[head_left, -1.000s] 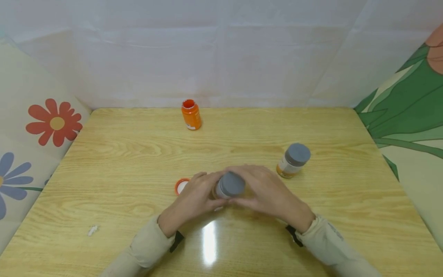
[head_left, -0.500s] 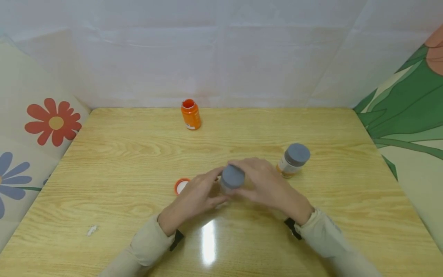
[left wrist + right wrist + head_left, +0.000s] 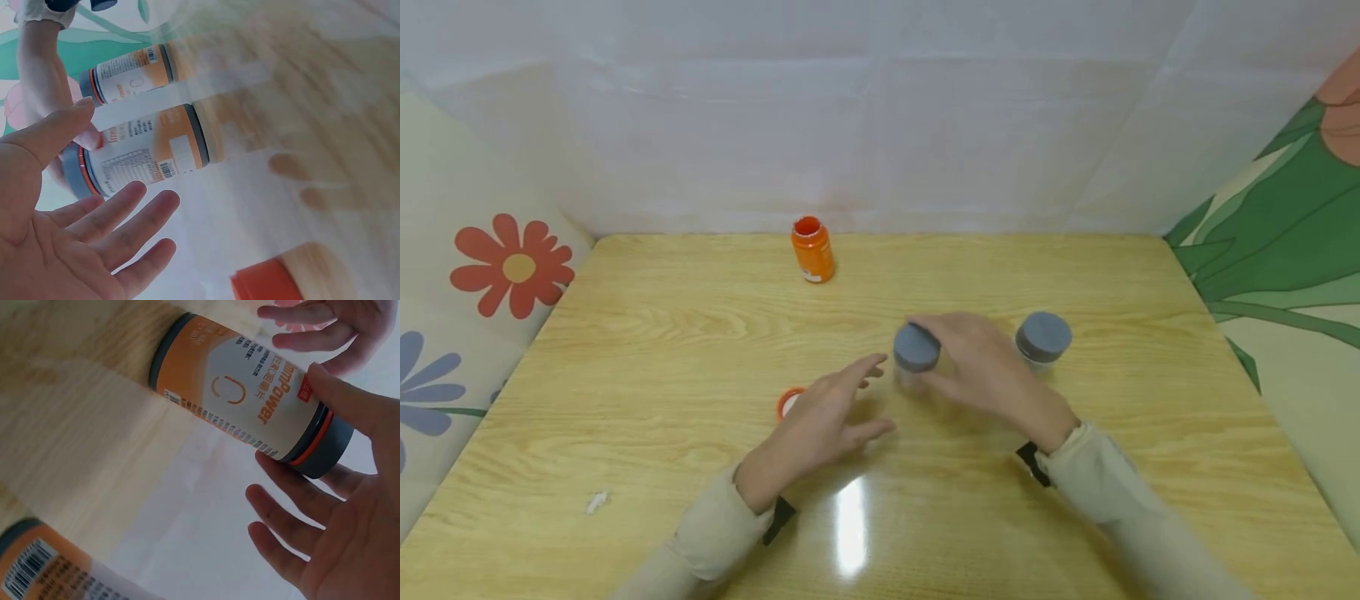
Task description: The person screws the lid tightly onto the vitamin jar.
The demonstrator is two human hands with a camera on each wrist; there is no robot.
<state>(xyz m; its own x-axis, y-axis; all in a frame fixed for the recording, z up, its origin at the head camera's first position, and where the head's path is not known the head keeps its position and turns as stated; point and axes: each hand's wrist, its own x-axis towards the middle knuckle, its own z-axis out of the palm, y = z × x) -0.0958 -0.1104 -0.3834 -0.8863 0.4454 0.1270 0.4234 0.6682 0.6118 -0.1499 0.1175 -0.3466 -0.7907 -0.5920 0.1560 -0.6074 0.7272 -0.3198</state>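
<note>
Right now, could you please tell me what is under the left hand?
An orange cap peeks from beneath the left hand; the rest of it, and anything else there, is covered.

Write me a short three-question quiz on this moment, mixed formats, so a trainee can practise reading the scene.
1. Multiple choice: how is the left hand?
a) gripping something
b) open and holding nothing
c) curled into a fist

2. True or false: the orange bottle stands uncapped.

3. Fill in the blank: one grey-capped bottle is held in the person's ____ hand.

Key:
1. b; its fingers are spread, with nothing in their grasp.
2. True; its open mouth shows in the head view.
3. right; the right hand has its thumb and fingers around the bottle's upper part.
</note>
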